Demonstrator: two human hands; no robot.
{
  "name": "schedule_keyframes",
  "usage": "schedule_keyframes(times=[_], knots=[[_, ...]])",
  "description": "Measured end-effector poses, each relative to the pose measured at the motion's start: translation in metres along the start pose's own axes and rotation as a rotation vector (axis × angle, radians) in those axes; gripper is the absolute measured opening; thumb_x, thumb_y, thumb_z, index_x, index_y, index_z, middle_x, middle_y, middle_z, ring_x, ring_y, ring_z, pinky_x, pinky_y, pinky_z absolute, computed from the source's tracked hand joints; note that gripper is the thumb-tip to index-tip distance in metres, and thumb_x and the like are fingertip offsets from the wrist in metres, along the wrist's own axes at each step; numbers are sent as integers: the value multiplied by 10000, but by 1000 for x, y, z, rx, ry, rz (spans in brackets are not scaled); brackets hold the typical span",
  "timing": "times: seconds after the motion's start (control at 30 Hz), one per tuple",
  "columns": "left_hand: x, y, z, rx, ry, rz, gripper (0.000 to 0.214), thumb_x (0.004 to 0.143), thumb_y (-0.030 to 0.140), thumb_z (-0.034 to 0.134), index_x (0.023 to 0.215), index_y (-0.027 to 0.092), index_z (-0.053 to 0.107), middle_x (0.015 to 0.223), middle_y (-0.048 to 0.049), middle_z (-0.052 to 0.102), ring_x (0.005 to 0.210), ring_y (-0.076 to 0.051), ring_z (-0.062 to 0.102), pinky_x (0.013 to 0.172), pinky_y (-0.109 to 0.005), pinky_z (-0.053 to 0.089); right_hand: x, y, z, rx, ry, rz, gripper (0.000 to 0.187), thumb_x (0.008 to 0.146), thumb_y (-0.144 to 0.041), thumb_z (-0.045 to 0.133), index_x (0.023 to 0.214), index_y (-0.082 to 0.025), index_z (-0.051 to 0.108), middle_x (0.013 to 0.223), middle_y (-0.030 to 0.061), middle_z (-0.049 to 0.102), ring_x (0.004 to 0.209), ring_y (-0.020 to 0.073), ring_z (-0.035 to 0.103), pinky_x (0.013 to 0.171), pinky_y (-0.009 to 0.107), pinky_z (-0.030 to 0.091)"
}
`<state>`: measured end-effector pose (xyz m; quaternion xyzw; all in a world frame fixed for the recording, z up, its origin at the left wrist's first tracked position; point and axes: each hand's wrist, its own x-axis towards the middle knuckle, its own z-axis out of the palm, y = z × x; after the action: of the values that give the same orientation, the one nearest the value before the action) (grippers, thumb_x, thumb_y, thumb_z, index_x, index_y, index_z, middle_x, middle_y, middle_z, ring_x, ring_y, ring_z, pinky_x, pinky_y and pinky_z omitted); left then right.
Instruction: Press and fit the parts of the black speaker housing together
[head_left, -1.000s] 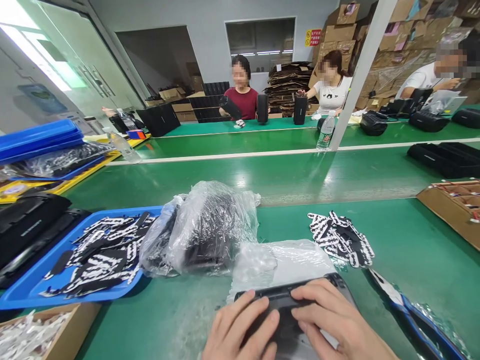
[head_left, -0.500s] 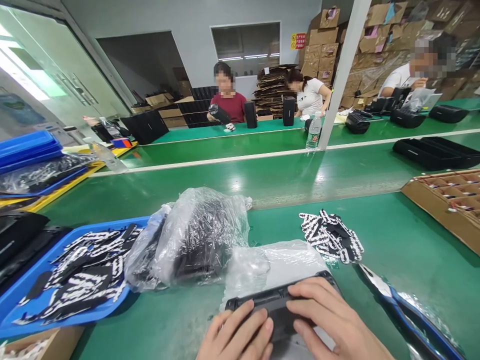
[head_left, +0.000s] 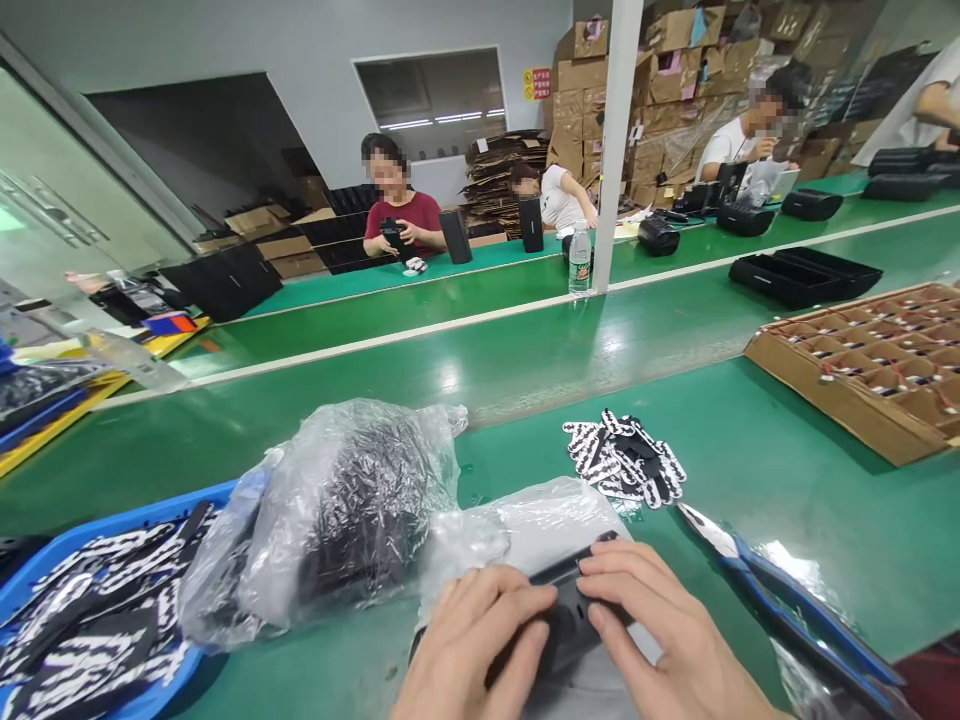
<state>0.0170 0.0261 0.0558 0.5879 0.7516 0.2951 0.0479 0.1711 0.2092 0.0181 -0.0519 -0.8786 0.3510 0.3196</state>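
A green bench [head_left: 787, 480] runs wide across the view, with a blue tray [head_left: 45, 545] of black-and-white strips at the near left and a crinkled clear bag [head_left: 337, 510] of dark parts beside it. At the near edge a black plastic housing [head_left: 566, 600] lies on a clear plastic sheet [head_left: 540, 520] — both hands press flat on top of it. The left hand [head_left: 469, 640] and right hand [head_left: 660, 640] rest with fingers spread, not curled around it. Just right lies a small heap of patterned strips [head_left: 622, 460].

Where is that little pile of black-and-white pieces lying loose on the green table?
The pile lies right of centre, beyond the right hand, between the plastic bag and the cardboard tray.
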Motion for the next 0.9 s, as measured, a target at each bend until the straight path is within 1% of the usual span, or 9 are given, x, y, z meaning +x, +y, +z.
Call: schedule_keyframes(times=[0.1, 0.2, 0.33, 0.43, 0.57, 0.7, 0.8, 0.9], knots=[[18, -1, 1, -145, -148, -45, 204, 1058, 224, 523, 1177, 330, 651, 1025, 12, 667, 938, -162, 663, 818, -270, 556, -1, 1, 0, 53, 19, 1, 247, 953, -47, 560, 1101, -204, 678, 1113, 69, 727, 1177, 199, 656, 1021, 318, 605], [26, -2, -2, -169, -280, -107, 185, 1061, 226, 515, 1102, 326, 665, 1028, 14, 650, 975, -165, 644, 863, -274, 549, -1, 1, 0, 111, 44, 5, 258, 927, -16, 565, 1075, -187, 690, 1102, 74, 726, 1168, 197, 653, 1033, 322, 596], [32, 0, -8, -190, -399, -162, 182, 1089, 264, 462, 1072, 312, 637, 1053, 14, 624, 1015, -173, 609, 922, -290, 532, 1, -2, -1, 159, 58, 21, 243, 934, -12, 559, 1064, -169, 691, 1085, 77, 727, 1123, 193, 654, 1017, 331, 593], [36, 3, -12, -181, -456, -132, 188, 1093, 258, 432, 1046, 289, 611, 1063, -1, 610, 1023, -185, 595, 934, -307, 529, 2, -3, -1, 167, 45, 37, 232, 941, -15, 559, 1054, -165, 695, 1070, 77, 727, 1098, 194, 656, 1013, 346, 593], [41, 5, -19, -134, -488, -80, 209, 1083, 208, 408, 1035, 268, 603, 1073, -29, 617, 1021, -207, 601, 947, -349, 542, 1, -1, -1, 161, 75, 3, 235, 938, -9, 552, 1055, -153, 696, 1056, 83, 730, 1068, 193, 666, 1031, 360, 589], [48, 8, -22, -81, -511, -20, 221, 1061, 180, 404, 1007, 253, 606, 1048, -46, 651, 969, -222, 625, 921, -373, 559, 2, 2, 1, 166, 97, -7, 246, 924, -10, 549, 1056, -152, 700, 1055, 81, 736, 1054, 191, 676, 1067, 369, 578], [52, 9, -18, -58, -447, 4, 198, 1043, 167, 433, 991, 254, 604, 1026, -35, 665, 947, -214, 638, 903, -357, 563, 3, 3, 2, 159, 93, -5, 246, 929, -13, 547, 1058, -155, 700, 1057, 83, 736, 1057, 196, 681, 1076, 382, 579], [48, 5, -10, -63, -374, -11, 164, 1041, 172, 466, 962, 258, 581, 978, -8, 652, 909, -193, 632, 839, -319, 544, 2, 3, 2, 149, 94, -24, 255, 933, -10, 543, 1072, -159, 696, 1058, 90, 733, 1060, 205, 684, 1058, 399, 591]])
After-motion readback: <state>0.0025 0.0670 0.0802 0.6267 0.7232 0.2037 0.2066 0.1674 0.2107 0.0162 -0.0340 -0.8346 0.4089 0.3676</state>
